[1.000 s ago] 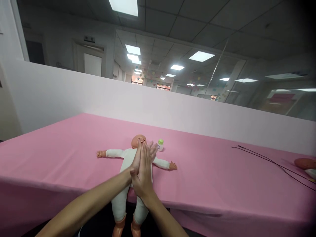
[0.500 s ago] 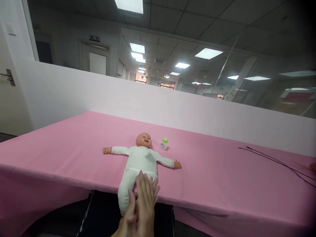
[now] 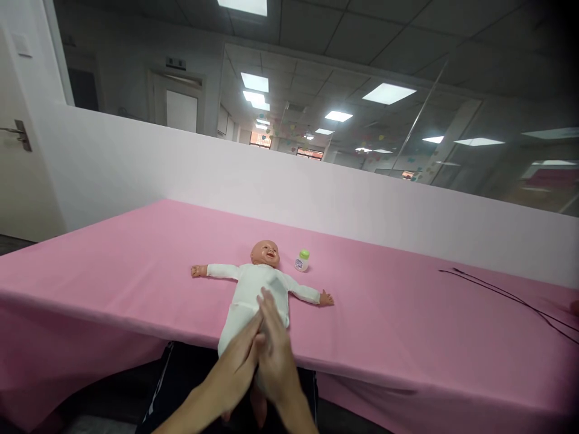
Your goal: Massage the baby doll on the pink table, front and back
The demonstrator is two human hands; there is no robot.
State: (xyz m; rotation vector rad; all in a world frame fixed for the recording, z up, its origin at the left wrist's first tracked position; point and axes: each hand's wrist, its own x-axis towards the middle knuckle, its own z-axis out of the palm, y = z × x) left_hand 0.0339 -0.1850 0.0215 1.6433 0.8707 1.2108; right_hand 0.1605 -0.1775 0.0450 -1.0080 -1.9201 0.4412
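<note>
A baby doll (image 3: 257, 286) in a white suit lies face up on the pink cloth, arms spread and legs over the near edge. My left hand (image 3: 239, 357) and my right hand (image 3: 275, 355) press palm to palm above its lower body, fingers stretched out and slightly blurred. Nothing shows between them, though the inner palms are hidden. They cover much of the doll's legs; its feet peek out below my wrists. By the doll's head stands a small clear jar (image 3: 301, 263) with a green lid, touched by neither hand.
The pink cloth (image 3: 384, 307) drapes over the table's front edge. Thin black cables (image 3: 502, 293) lie at the right. Behind the table runs a white low wall (image 3: 280, 181) with glass above it. My dark-trousered legs (image 3: 185, 380) are under the near edge.
My hands have slid against each other. The left was mostly behind the right; now they meet edge-on with fingertips pointing up and forward. Doll and jar stay in place; the view shifts slightly.
</note>
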